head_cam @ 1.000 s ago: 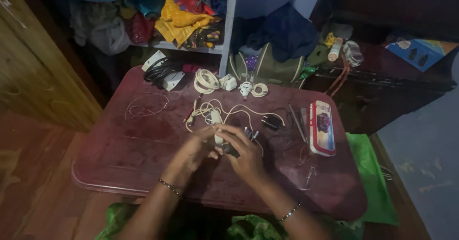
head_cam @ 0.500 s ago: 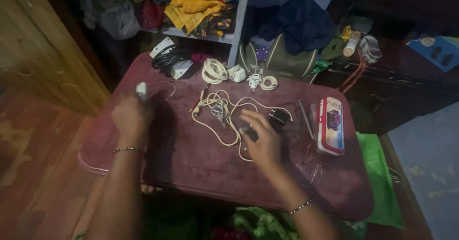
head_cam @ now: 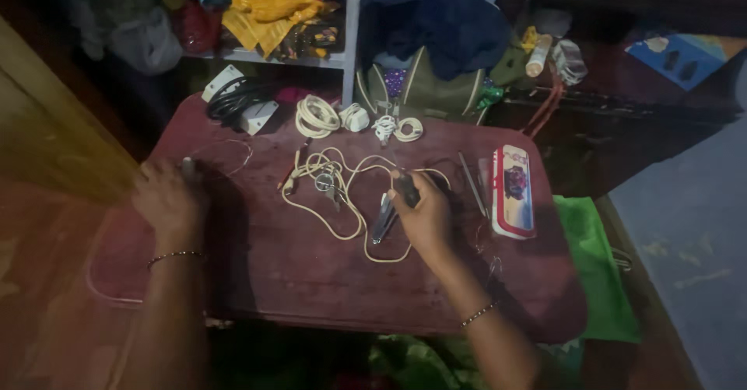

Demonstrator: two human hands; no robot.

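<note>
We look down on a dark red table strewn with cables. Our right hand rests near the table's middle, its fingers curled around a small dark plug-like piece held at the fingertips; just left of the hand a slim dark and silvery object lies on the table, though whether the hand touches it we cannot tell. A loose cream cable sprawls in loops beside and partly under this hand, with a small metallic piece lying among the loops. Our left hand lies palm down at the table's left edge, well apart from the right; a small pale object shows at its fingertips, but the blur hides whether the fingers grip it. Beside that hand lies a thin wire loop. Along the far edge sit a black coiled cord with a white adapter, a coiled cream cable and smaller white coils. A red and white pencil case lies to the right of the right hand, with a thin dark rod between them.
</note>
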